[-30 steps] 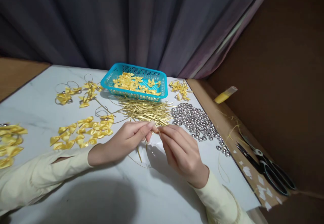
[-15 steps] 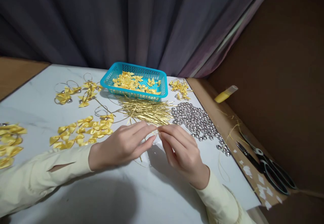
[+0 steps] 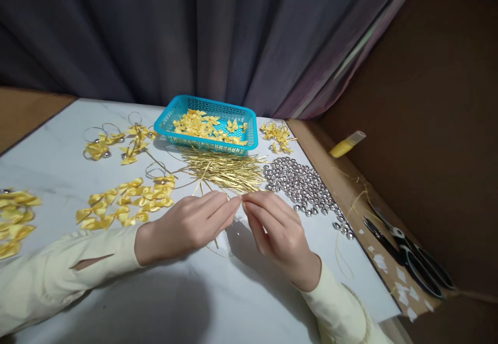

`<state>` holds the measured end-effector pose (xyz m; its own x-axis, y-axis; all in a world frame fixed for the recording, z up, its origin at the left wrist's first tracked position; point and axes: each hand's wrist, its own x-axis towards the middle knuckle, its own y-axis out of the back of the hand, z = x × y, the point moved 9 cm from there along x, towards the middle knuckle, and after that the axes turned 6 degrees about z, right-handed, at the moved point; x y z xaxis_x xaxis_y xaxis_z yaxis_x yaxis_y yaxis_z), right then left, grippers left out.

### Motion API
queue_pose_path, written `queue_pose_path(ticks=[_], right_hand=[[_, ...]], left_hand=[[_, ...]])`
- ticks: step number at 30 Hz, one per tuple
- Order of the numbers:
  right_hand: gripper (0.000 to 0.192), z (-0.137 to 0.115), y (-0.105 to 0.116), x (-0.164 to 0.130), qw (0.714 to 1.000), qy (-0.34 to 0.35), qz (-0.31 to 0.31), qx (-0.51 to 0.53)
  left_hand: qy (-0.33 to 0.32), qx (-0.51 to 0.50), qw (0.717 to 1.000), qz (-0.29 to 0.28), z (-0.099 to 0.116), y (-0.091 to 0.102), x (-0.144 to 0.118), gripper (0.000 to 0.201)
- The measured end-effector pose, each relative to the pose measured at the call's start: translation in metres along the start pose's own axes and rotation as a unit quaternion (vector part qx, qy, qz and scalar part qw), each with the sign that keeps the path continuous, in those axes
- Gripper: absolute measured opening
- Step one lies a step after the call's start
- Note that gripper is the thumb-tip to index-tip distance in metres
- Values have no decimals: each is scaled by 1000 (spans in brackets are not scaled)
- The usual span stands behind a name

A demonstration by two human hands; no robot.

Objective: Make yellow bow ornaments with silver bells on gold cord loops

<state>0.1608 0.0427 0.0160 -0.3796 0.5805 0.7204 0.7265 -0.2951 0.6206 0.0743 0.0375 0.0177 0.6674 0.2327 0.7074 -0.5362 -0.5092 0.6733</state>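
Note:
My left hand (image 3: 190,224) and my right hand (image 3: 274,227) meet fingertip to fingertip over the white table (image 3: 163,302), pinching a thin gold twist wire (image 3: 215,241) whose end pokes out below my left fingers. What sits between the fingertips is too small to make out. Just behind the hands lies a heap of gold wires (image 3: 225,170). A pile of silver bells (image 3: 303,186) lies to the right of it. Loose yellow ribbon bows (image 3: 124,204) lie to the left of my left hand.
A blue basket (image 3: 206,123) with yellow bows stands at the back. Finished bows with wire loops (image 3: 112,141) lie at the back left, more bows (image 3: 15,219) at the far left. Black scissors (image 3: 408,253) and a yellow tube (image 3: 346,145) lie on the brown board at right.
My left hand has turned flatter and lower toward the table, fingers stretched out to the right hand's fingertips. The right hand has barely moved.

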Motion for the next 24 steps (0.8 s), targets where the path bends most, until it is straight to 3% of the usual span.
queue_pose_path(ticks=[6,13,16,19,24], right_hand=[[19,-1,1,2,1000,2,7,-5],[17,-2,-1,1,1000,10,9,-17],[17,-2,-1,1,999,12,9,-31],[17,-2,-3,2,999,9,2,-39],[16,2,-6,0,999,-3,-13,-39]], left_hand=[[-10,8,1000,10,2,3,2,18],[17,-34,999,-30,-1,-4,0,20],[97,-144,984,-38,-11,-10,-2,20],[218,-248,943,-39,-27,-18,-6,12],[325,-307,892,-60,-41,-28,-10,11]])
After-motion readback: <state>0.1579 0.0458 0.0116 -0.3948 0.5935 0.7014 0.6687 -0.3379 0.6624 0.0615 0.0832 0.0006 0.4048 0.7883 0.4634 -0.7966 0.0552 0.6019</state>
